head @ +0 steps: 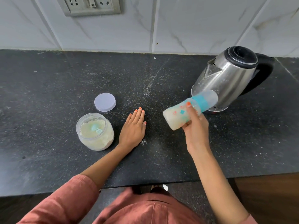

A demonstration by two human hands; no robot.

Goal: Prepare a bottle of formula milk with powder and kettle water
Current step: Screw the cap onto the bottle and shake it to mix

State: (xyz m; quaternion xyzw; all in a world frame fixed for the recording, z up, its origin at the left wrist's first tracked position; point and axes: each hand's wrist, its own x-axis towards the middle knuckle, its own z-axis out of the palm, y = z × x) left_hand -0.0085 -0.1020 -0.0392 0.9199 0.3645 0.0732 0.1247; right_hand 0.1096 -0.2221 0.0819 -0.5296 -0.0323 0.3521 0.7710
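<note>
With my right hand (pixel 195 126) clenched round the capped, tilted bottle (pixel 189 110) and my left hand (pixel 133 126) flat, released on the surface (pixel 48 94), I judge firm wrist-shakes mix best.

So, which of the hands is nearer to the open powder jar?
Left. The left hand lies flat on the counter just right of the jar, not touching it. The right hand is farther right, holding the tilted bottle near the kettle.
</note>
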